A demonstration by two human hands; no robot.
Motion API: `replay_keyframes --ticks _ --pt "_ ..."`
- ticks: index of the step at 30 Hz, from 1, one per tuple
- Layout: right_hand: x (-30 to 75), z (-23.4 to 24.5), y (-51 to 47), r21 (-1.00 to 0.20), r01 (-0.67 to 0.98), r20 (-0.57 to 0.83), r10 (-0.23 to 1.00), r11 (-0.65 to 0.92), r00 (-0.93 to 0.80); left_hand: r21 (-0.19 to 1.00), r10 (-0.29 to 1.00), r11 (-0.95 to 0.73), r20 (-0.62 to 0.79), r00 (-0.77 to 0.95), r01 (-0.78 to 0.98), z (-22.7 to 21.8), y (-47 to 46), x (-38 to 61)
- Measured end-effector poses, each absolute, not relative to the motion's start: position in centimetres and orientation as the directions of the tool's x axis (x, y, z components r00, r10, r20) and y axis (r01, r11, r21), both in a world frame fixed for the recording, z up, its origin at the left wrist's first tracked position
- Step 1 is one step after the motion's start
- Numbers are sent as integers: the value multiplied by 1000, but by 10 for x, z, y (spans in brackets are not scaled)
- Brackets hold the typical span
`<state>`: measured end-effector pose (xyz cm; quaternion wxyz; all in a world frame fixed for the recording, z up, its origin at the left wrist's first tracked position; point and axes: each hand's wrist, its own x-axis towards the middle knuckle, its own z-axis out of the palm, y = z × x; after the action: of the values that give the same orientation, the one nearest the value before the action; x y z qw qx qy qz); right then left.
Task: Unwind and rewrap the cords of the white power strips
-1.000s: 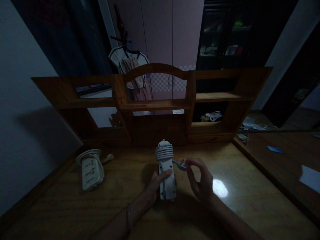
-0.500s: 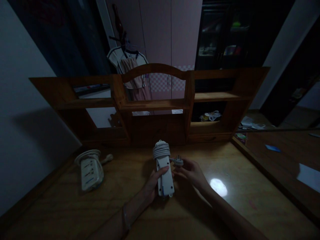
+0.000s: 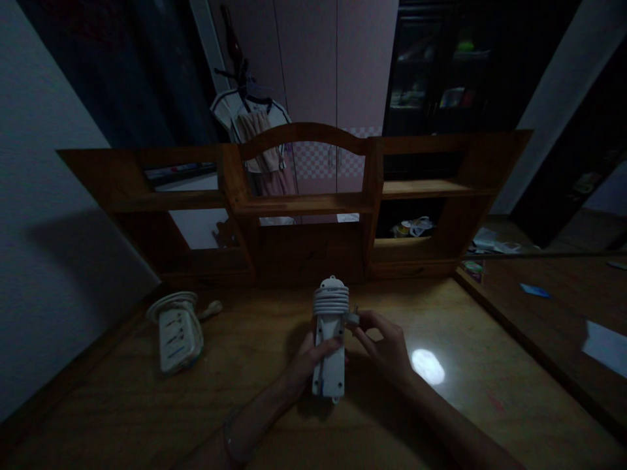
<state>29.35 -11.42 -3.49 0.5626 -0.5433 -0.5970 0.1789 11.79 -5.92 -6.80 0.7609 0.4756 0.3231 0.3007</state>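
A white power strip (image 3: pixel 330 356) is held upright over the wooden desk (image 3: pixel 274 418), with its cord coiled round its top end (image 3: pixel 331 300). My left hand (image 3: pixel 308 360) is wrapped round the strip's body from the left. My right hand (image 3: pixel 385 346) pinches the cord's plug (image 3: pixel 353 318) right beside the coil. A second white power strip (image 3: pixel 176 329), its cord wound round it, lies flat on the desk to the left, away from both hands.
A wooden shelf unit (image 3: pixel 304 202) stands along the back of the desk, with small items (image 3: pixel 411 228) in its right compartment. A grey wall (image 3: pixel 44 228) borders the left. Another wooden surface (image 3: pixel 553 307) with papers lies to the right. A bright light spot (image 3: pixel 428 367) reflects on the desk.
The held strip has shifted slightly right and nearer to me. My right hand has brought the plug in closer against the coiled cord.
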Motion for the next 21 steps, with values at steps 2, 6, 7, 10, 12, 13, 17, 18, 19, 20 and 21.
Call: replay_keyframes --ticks 2,6,7,10,12,13,17,18,19,20,21 --pt "293 -35 -114 -832 422 471 861 360 195 911 768 379 -210 606 -165 -68 -59 118" --pt "291 -35 -112 -875 327 429 885 357 182 923 761 345 -169 626 -170 -67 -58 118" --pt "291 -35 -111 -890 299 412 888 345 203 925 755 341 -163 636 -168 -66 -58 118" --pt "291 -36 -109 -915 252 378 886 314 269 910 726 380 -182 663 -165 -63 -60 118" --pt "293 -35 -107 -899 277 411 869 338 276 893 702 418 -199 684 -170 -62 -62 117" --pt "293 -34 -107 -882 301 444 853 363 273 884 686 435 -203 698 -171 -61 -62 117" --pt "297 -25 -108 -808 384 557 791 447 251 851 618 489 -184 764 -191 -58 -63 117" --pt "297 -24 -108 -797 398 569 786 455 240 843 601 503 -180 779 -193 -59 -62 118" --pt "298 -22 -108 -786 412 579 782 461 230 830 583 522 -179 793 -197 -59 -62 118" --pt "298 -22 -108 -776 428 587 779 463 222 810 562 552 -185 806 -199 -59 -61 118" --pt "298 -22 -107 -770 442 592 775 461 223 783 534 590 -196 822 -197 -60 -60 118"
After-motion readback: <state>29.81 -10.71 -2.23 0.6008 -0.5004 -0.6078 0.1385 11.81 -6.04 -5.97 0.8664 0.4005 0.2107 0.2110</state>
